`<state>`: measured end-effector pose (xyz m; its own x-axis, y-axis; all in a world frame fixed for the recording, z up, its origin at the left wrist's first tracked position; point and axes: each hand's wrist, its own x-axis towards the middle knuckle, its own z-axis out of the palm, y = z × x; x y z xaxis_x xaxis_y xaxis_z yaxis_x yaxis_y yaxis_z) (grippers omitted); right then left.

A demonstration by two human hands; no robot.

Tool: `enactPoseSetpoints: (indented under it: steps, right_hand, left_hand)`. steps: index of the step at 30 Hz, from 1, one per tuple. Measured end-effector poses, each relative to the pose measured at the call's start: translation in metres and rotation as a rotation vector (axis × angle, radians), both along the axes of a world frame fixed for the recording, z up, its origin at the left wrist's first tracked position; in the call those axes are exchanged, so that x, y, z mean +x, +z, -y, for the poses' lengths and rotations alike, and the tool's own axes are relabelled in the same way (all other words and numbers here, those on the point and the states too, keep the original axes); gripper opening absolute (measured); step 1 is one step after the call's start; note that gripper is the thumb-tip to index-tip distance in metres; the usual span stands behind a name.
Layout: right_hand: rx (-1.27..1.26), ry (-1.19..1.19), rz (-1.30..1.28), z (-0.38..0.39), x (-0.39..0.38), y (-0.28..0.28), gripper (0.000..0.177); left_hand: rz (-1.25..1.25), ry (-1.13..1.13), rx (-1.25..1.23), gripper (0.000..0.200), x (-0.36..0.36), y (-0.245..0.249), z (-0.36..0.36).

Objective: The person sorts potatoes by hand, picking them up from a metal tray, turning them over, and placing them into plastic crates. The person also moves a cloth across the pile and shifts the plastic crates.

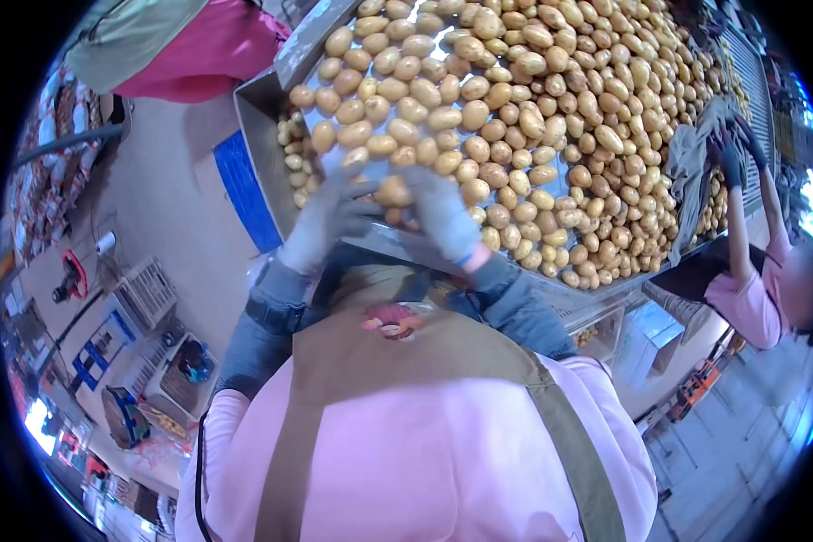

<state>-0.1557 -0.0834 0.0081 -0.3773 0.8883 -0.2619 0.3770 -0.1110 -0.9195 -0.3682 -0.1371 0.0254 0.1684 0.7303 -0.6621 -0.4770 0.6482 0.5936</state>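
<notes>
Many yellow-brown potatoes [533,117] cover a metal sorting table [260,149]. At its near edge, my left hand [334,215], in a grey glove, reaches over the left part with its fingers stretched toward the right. Opposite it is my right hand [441,210], also gloved, with its fingers pointing up and left beside the potatoes. Between the two hands lies a larger potato [393,191], close to the fingertips of both. The gloves are somewhat blurred, and whether either hand grips the potato is unclear.
On the right, a co-worker [750,289] reaches over the table with dark gloves, near a grey cloth [691,172]. Another person in pink [194,54] stands at the upper left. A blue panel [247,194] hangs beside the table; crates [144,294] stand at the left.
</notes>
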Motion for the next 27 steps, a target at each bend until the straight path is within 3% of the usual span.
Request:
enactPoseSetpoints:
  steps: [2, 3, 4, 5, 7, 8, 9, 10, 13, 15, 17, 18, 19, 21, 25, 26, 27]
  right_hand:
    - [0.307, 0.253, 0.250, -0.010, -0.026, 0.005, 0.029]
    - [0.138, 0.289, 0.302, -0.030, -0.037, 0.016, 0.028]
    - [-0.033, 0.324, 0.355, -0.050, -0.046, 0.023, 0.027]
    - [0.035, 0.136, 0.048, -0.070, -0.049, 0.023, 0.029]
    - [0.628, 0.181, 0.344, -0.144, -0.051, -0.014, 0.031]
    - [0.941, 0.206, 0.526, -0.166, -0.055, -0.019, 0.036]
    - [0.775, 0.307, 0.652, -0.164, -0.065, -0.035, 0.046]
    - [0.811, 0.367, 0.698, -0.141, -0.073, -0.035, 0.050]
    - [0.804, 0.578, 0.632, -0.054, -0.061, -0.031, 0.059]
    - [0.668, 0.529, 0.481, -0.012, -0.023, -0.023, 0.059]
    - [0.552, 0.431, 0.518, 0.026, 0.013, -0.027, 0.059]
    - [0.592, 0.455, 0.618, 0.033, 0.017, -0.021, 0.058]
    - [0.631, 0.476, 0.717, 0.034, 0.018, -0.018, 0.057]
    - [0.712, 0.471, 0.651, 0.019, -0.007, -0.024, 0.056]
    - [0.987, 0.579, 0.724, -0.065, -0.062, -0.048, 0.053]
    - [0.985, 0.555, 0.734, -0.093, -0.071, -0.044, 0.048]
    - [1.029, 0.402, 0.769, -0.124, -0.071, -0.056, 0.045]
  left_hand:
    - [-0.416, -0.150, 0.356, 0.038, -0.003, -0.018, 0.004]
    - [-0.650, -0.183, 0.503, 0.038, -0.004, -0.027, 0.006]
    - [-0.758, -0.182, 0.457, 0.038, -0.017, -0.026, 0.006]
    - [-0.910, -0.183, 0.523, 0.038, -0.030, -0.029, 0.001]
    - [-1.244, -0.164, 0.619, 0.040, -0.055, -0.035, -0.009]
    - [-0.853, 0.033, 0.376, 0.045, -0.049, -0.041, -0.022]
    - [-0.500, 0.325, 0.136, 0.050, -0.044, -0.047, -0.036]
    - [-0.653, 0.132, 0.155, 0.056, -0.050, -0.053, -0.046]
    - [-0.602, -0.025, 0.173, 0.071, -0.057, -0.078, -0.063]
    - [-0.605, -0.058, 0.132, 0.079, -0.052, -0.074, -0.065]
    - [-0.638, -0.063, 0.070, 0.086, -0.047, -0.059, -0.063]
    - [-0.661, -0.059, 0.153, 0.082, -0.045, -0.060, -0.057]
    - [-0.685, -0.054, 0.236, 0.078, -0.042, -0.061, -0.052]
    - [-0.700, -0.049, 0.244, 0.074, -0.039, -0.084, -0.038]
    - [-0.484, -0.014, 0.068, 0.064, -0.068, -0.125, -0.026]
    - [-0.483, -0.121, 0.081, 0.062, -0.073, -0.096, -0.029]
    - [-0.388, -0.041, 0.020, 0.062, -0.070, -0.081, -0.029]
